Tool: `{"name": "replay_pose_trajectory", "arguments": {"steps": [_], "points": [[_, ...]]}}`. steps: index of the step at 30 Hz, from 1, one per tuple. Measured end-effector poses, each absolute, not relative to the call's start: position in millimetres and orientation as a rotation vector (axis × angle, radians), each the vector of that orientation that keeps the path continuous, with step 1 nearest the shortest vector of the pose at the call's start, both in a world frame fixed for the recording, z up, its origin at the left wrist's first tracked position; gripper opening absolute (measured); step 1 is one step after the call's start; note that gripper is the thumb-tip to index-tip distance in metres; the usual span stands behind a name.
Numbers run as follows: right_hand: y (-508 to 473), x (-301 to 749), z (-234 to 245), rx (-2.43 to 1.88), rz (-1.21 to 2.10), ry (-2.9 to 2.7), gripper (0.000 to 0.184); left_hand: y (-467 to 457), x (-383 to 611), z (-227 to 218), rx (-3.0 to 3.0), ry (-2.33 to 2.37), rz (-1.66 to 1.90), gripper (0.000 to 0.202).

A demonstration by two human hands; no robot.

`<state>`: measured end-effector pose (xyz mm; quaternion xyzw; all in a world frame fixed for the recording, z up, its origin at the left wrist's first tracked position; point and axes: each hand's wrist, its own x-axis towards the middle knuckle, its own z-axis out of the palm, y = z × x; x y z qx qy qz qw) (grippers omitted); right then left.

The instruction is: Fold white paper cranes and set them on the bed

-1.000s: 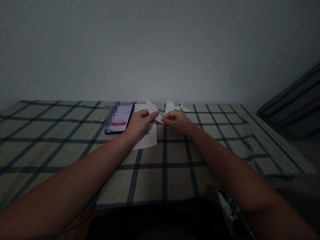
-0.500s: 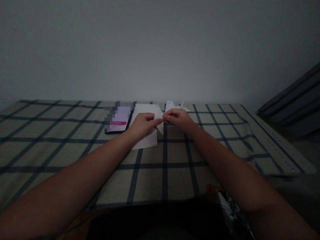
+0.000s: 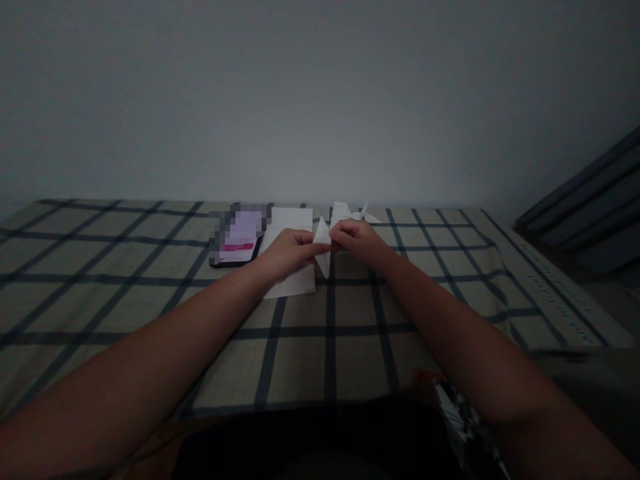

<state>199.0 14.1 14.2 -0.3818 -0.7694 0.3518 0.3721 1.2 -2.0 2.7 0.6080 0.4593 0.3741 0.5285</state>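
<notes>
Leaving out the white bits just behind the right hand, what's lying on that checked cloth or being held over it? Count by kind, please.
Smartphone: 1
Flat white paper: 1
Folded white paper, in the left hand, right hand at its edge: 1
Total: 3

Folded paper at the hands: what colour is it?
The folded paper is white; head view shows it best.

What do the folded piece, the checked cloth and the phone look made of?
Folded piece: most likely paper, matte white, with flat faces and pointed corners.
Checked cloth: woven fabric, dull, slightly rippled; cotton or linen, unclear.
Phone: probably smooth glass over the lit screen; its dark rim could be plastic or metal.
</notes>
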Motion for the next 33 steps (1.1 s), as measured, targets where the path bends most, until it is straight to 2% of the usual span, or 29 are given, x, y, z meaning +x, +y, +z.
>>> {"name": "replay_pose_trajectory", "arguments": {"steps": [8,14,18,26,33], "points": [[14,199,13,-0.976,0.838,-1.924,0.022,-5,5,4,1.402,1.059,0.936,0.038],[16,197,9,-0.927,1.039,-1.838,0.03,-5,2,6,1.387,1.089,1.07,0.041],[20,195,7,-0.933,1.13,-1.791,0.036,-1,3,2,1.361,1.056,1.144,0.038],[20,197,6,-0.932,1.104,-1.796,0.029,2,4,0,1.243,0.978,1.15,0.029],[25,199,2,-0.859,1.005,-1.845,0.029,-2,3,4,1.26,1.154,1.073,0.034]]}}
